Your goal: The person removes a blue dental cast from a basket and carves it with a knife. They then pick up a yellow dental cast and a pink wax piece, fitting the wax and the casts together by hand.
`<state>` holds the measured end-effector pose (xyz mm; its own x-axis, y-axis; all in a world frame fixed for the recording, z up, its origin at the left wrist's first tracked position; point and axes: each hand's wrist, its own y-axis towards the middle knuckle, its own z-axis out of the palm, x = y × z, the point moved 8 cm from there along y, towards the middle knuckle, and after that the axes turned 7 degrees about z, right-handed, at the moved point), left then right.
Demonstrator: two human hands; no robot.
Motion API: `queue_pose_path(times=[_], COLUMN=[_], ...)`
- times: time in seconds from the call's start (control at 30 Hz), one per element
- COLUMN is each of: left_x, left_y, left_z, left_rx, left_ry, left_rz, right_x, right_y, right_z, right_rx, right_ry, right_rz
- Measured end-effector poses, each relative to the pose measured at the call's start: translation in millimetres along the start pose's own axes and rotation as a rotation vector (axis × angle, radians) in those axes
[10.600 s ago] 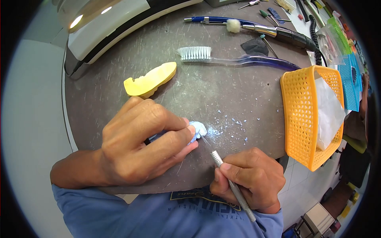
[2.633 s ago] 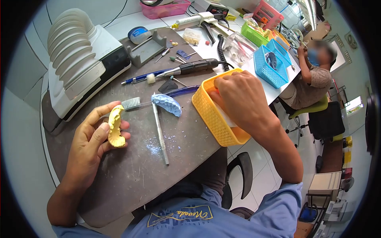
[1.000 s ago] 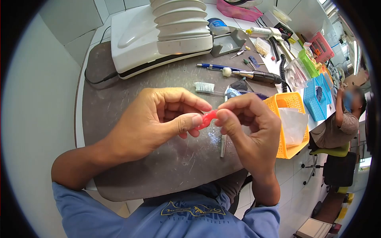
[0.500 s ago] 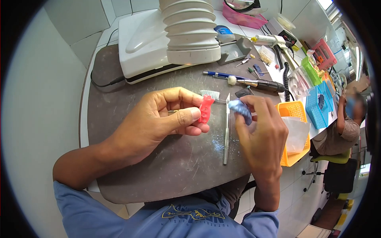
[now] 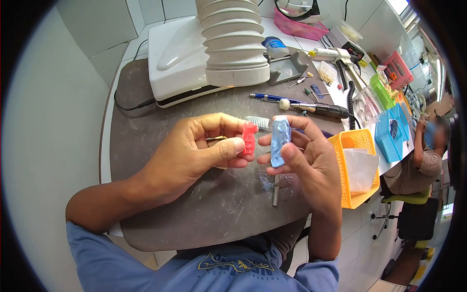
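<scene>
"Red piece (image 5: 249, 138), one: where do I find it?"

"Pinched upright between thumb and fingers of my left hand (image 5: 194, 155), over the dark worktop (image 5: 185, 219). Behind those fingers: one yellow object (image 5: 212, 141), mostly hidden."

"And my right hand (image 5: 314, 160)?"

"Closed around one blue piece (image 5: 280, 143), ridged, upright, near the red piece but apart from it. My thumb lies against its side."

"Beneath?"

"One metal rod (image 5: 276, 191), lower end showing past my right hand; blue crumbs (image 5: 266, 183), a scatter, beside it."

"Beyond my hands, item by item?"

"One brush (image 5: 259, 122), clear bristles; one blue pen (image 5: 272, 98); one rotary handpiece (image 5: 323, 109), black and silver; one white machine (image 5: 177, 63) with a ribbed hose (image 5: 232, 44). Right side: one orange basket (image 5: 346, 191), a white sheet (image 5: 360, 170) inside"
</scene>
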<state>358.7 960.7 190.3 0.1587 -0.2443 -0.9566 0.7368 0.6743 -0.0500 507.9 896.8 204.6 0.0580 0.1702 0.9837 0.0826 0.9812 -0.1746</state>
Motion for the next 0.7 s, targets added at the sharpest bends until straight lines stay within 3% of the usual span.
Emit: queue_pose_path(times=[0.17,0.33,0.47,0.53,0.57,0.67,0.7], left_x=[-1.2,0.7,-2.2,-7.6,-12.4,-18.4,-20.4], left_y=[0.3,1.8,1.3,2.7,4.4,4.2,4.6], left_z=[1.1,-0.7,-2.2,-7.1,-11.4,-18.3,-20.4], left_rx=[-0.001,-0.004,-0.024,-0.047,-0.056,-0.084,-0.111], left_ry=[-0.042,-0.017,0.016,0.055,0.073,0.098,0.116], left_rz=[0.008,0.003,-0.002,0.082,0.166,0.202,0.218], right_x=[-5.0,-4.0,-3.6,3.4,-0.1,14.2,14.0], right_y=[2.5,0.2,-1.9,-6.2,-6.3,-12.4,-12.6], right_z=[2.8,3.6,4.3,-3.5,-2.4,7.3,7.4], right_rx=[0.034,0.018,-0.041,-0.221,-0.216,-0.326,-0.320], right_ry=[0.215,-0.014,0.004,-0.190,-0.186,-0.752,-0.749], right_rz=[0.004,-0.096,-0.113,-0.177,-0.163,-0.404,-0.404])
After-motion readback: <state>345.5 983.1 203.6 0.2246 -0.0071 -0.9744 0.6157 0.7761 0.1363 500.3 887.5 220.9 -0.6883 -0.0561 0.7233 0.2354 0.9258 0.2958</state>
